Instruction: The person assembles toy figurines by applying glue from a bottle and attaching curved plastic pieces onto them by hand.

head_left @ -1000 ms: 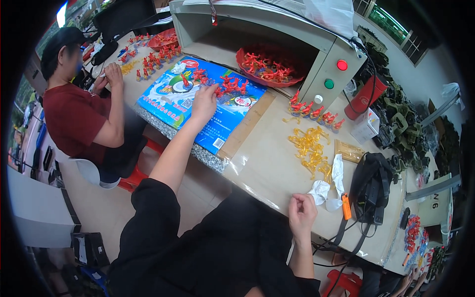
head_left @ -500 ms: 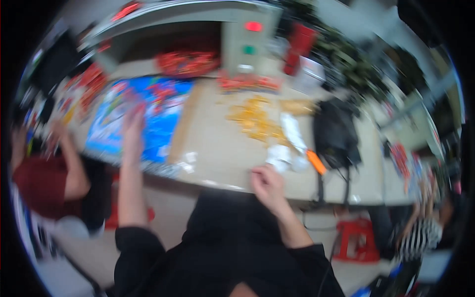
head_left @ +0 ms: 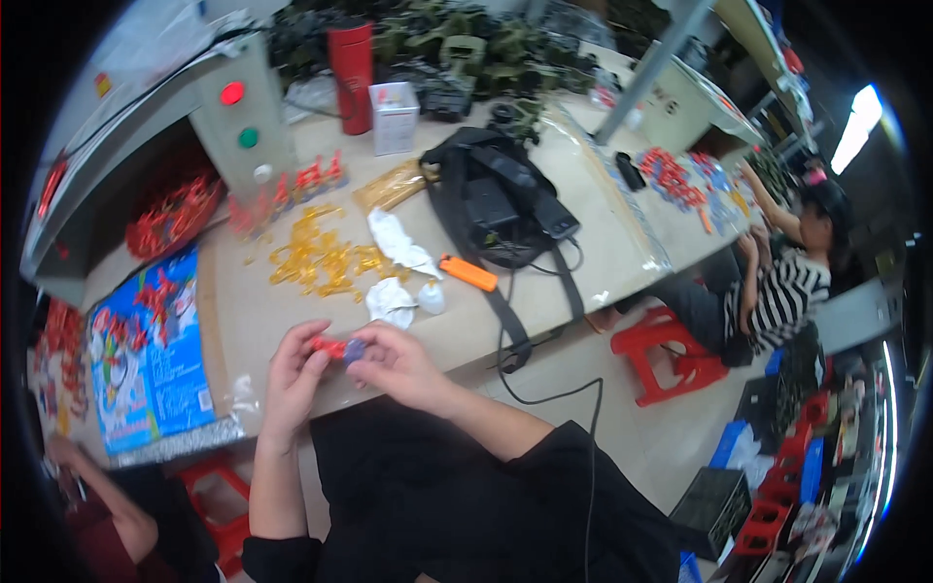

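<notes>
In front of me at the table's near edge, my left hand [head_left: 294, 374] pinches a small red plastic part [head_left: 330, 346]. My right hand [head_left: 400, 367] closes its fingers on the bluish-grey end [head_left: 355, 350] of the same piece. Whether the two colours are one part or two joined ones I cannot tell. Just beyond my hands lie crumpled white tissue [head_left: 391, 302], a small white bottle [head_left: 431, 296] and a loose pile of yellow translucent parts [head_left: 321, 255]. Several similar red pieces [head_left: 160, 301] rest on a blue printed sheet [head_left: 155, 384] to the left.
A black bag [head_left: 491, 199] with straps and an orange-handled tool [head_left: 467, 272] lie to the right. Upright red parts [head_left: 316, 175] stand near a shelf; a red bowl [head_left: 160, 243] is under it. Behind are a red flask [head_left: 352, 78] and white box [head_left: 394, 117]. Co-workers sit at both sides.
My left hand has come from over the blue sheet to meet my right hand, now with a red part. The view has turned to the right.
</notes>
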Available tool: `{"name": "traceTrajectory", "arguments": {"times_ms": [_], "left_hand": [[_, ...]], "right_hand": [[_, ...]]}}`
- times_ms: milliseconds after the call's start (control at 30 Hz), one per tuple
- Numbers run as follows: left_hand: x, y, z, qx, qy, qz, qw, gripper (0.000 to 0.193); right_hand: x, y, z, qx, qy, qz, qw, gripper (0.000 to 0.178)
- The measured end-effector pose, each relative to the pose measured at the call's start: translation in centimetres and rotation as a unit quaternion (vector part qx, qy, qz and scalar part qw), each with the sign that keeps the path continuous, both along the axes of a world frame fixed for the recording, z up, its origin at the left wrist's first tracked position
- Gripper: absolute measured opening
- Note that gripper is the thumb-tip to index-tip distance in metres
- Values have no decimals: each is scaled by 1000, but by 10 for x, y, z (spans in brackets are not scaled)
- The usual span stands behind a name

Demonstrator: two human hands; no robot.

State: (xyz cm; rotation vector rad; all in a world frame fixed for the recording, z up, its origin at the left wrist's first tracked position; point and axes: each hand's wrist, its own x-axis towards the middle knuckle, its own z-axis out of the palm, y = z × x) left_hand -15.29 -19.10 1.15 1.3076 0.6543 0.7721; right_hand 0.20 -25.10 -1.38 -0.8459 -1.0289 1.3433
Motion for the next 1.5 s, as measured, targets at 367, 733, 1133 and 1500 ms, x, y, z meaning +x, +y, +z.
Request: {"name": "traceTrajectory", "arguments": {"times_ms": [367,733,1133,1500], "left_hand": [[21,-17,-25,-76,-155,33,984,36],[18,-3,-31,-135,-281,39,949,21],[7,7,-41,-116,-265,88,953,25],[14,-3,-35,-82,-218,109,966,21]], "right_hand": [[-3,2,3,32,-106,-167,980,24],[3,-19,4,157,-289,-223,918,29],[78,-38,-4,63,-281,-380,879,48],[71,-7,-8,-25,-402,-269,875,41]]}}
